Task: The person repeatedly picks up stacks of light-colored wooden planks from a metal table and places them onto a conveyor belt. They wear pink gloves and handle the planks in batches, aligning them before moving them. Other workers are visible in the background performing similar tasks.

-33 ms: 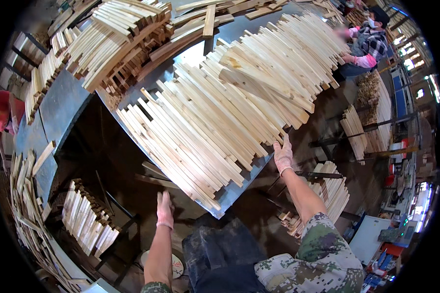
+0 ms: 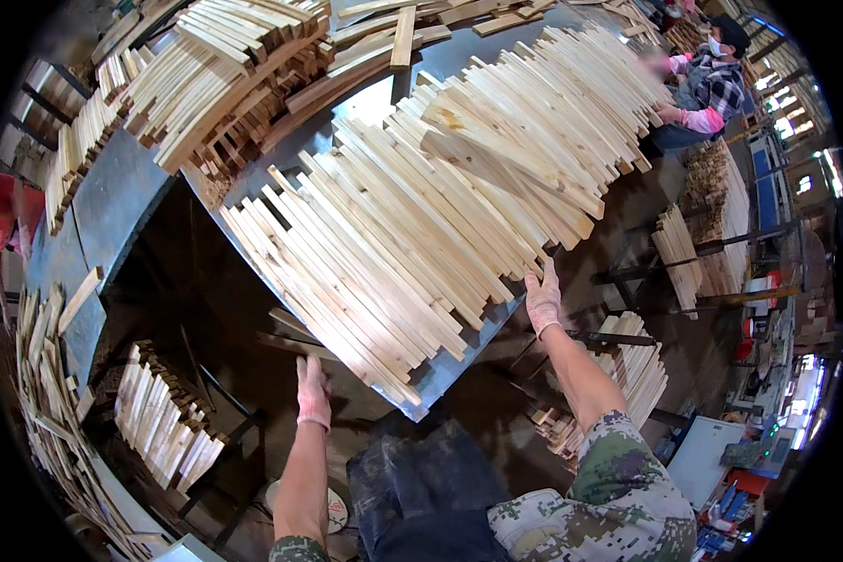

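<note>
Pale wooden strips (image 2: 375,248) lie side by side in a long row across a metal-topped table (image 2: 431,382). A few wider boards (image 2: 510,155) rest slantwise on top of the row. My right hand (image 2: 544,298), in a light glove, is at the near ends of the strips, fingers stretched out and seeming to touch the ends. My left hand (image 2: 313,391), also gloved, hovers off the table's near left corner, fingers extended and nothing in it. The leftmost strips are closest to it.
A tall stack of strips (image 2: 225,56) stands at the back left. Below left sits another bundle (image 2: 164,421) on a rack, with loose slats (image 2: 51,375) beyond. More bundles (image 2: 628,365) are at the right. A masked co-worker (image 2: 707,89) is at the table's far right end.
My left hand has shifted slightly up and to the left. The right hand and the strips look the same.
</note>
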Demonstrator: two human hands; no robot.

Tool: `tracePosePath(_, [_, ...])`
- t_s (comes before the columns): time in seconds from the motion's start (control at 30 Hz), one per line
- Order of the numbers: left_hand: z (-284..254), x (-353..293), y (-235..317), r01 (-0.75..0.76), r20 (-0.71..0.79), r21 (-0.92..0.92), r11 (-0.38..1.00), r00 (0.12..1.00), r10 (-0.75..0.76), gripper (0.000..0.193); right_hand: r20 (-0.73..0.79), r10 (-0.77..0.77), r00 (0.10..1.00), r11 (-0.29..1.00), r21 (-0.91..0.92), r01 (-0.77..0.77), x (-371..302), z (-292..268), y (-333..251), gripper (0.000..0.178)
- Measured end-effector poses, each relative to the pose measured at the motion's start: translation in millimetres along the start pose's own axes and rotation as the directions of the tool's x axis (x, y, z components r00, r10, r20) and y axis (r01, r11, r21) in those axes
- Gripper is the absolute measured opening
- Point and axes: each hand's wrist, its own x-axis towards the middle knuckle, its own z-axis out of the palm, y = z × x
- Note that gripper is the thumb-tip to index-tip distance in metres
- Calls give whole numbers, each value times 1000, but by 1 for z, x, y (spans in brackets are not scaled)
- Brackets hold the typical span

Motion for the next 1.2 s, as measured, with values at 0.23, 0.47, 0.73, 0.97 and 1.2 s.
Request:
tracePosePath(0.23, [40,82,14,-42,186,-374,927,975,119,93,65,-65,996,971,235,48,-27,-3,-1,70])
tracePosePath(0.47, [-10,64,65,142,223,-312,940,972,-72,69,468,-213,858,977,121,177,-68,-16,4,56])
tracePosePath(0.73, [-17,80,60,29,190,-221,975,982,14,57,229,-505,832,863,128,489,38,79,-102,60])
tracePosePath(0.97, [1,49,78,-2,130,-174,985,991,25,60,570,-172,803,878,459,-138,39,99,-80,64])
tracePosePath(1.2, [-35,-5,50,62,232,-184,981,973,-18,69,836,-103,539,806,388,-447,-18,61,-93,50])
